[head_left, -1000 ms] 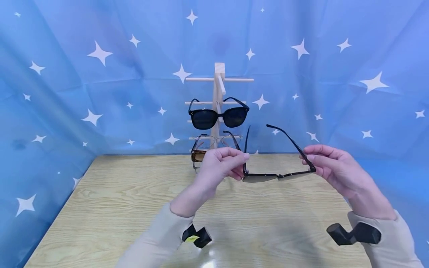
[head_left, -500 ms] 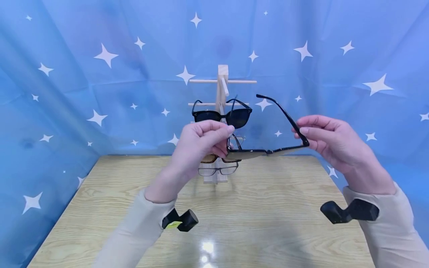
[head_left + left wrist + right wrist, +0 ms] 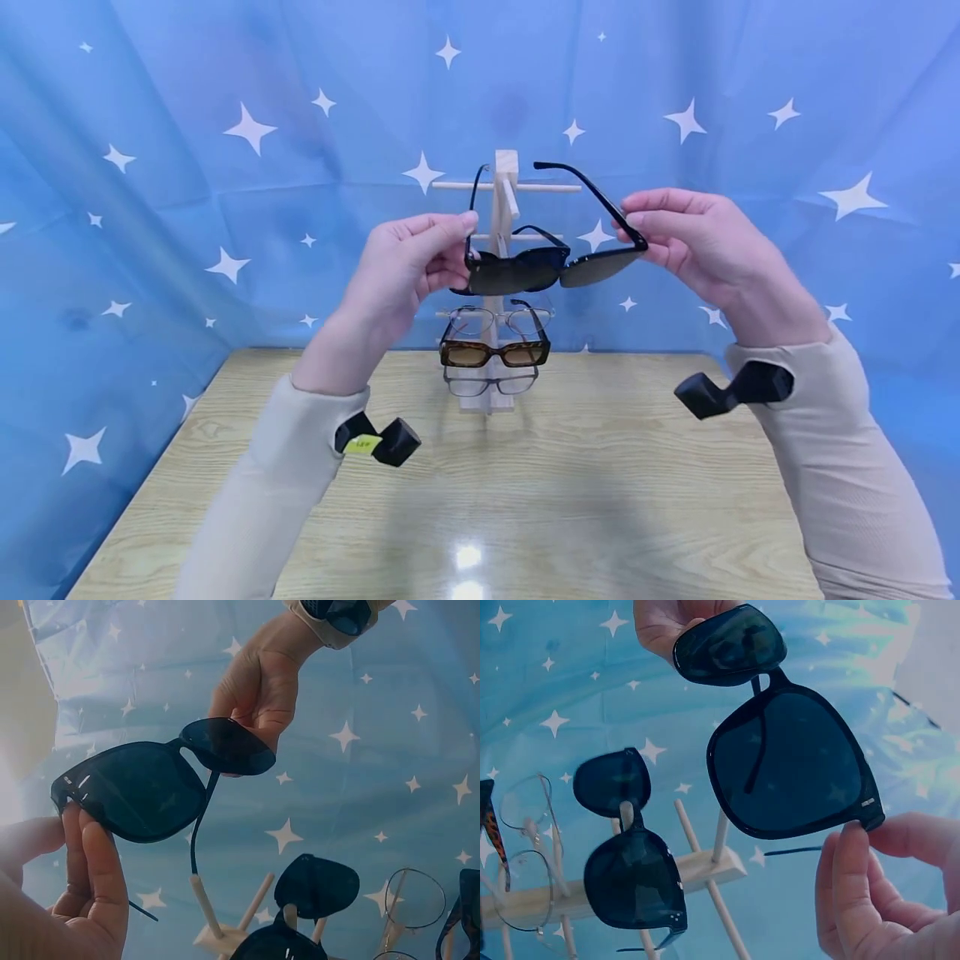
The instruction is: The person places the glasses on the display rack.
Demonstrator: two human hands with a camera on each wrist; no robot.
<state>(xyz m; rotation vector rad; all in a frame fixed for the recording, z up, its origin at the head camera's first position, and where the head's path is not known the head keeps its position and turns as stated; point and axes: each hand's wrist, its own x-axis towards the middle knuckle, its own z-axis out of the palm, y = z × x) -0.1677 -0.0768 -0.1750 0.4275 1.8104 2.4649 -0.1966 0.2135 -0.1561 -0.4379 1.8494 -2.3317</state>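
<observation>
A pair of black sunglasses (image 3: 600, 270) is held up in the air, temples unfolded and pointing toward the wooden display stand (image 3: 507, 162). My left hand (image 3: 401, 267) pinches it at the left hinge; my right hand (image 3: 697, 237) pinches the right temple near its hinge. The right wrist view shows thumb and fingers at the frame's corner. Behind the held pair, a second pair of black sunglasses (image 3: 634, 877) sits on the stand, partly hidden in the head view. The stand's top rod (image 3: 551, 188) carries no glasses.
Lower on the stand hang thin wire-rimmed glasses (image 3: 528, 310), tortoiseshell sunglasses (image 3: 495, 348) and grey rectangular glasses (image 3: 491, 382). The stand rises from the back of a wood-grain table (image 3: 600, 483). A blue star-patterned curtain (image 3: 300, 200) hangs behind it.
Both hands have lifted the sunglasses up and leftward, from low beside the stand to in front of its upper part. The lower glasses on the stand have come into view.
</observation>
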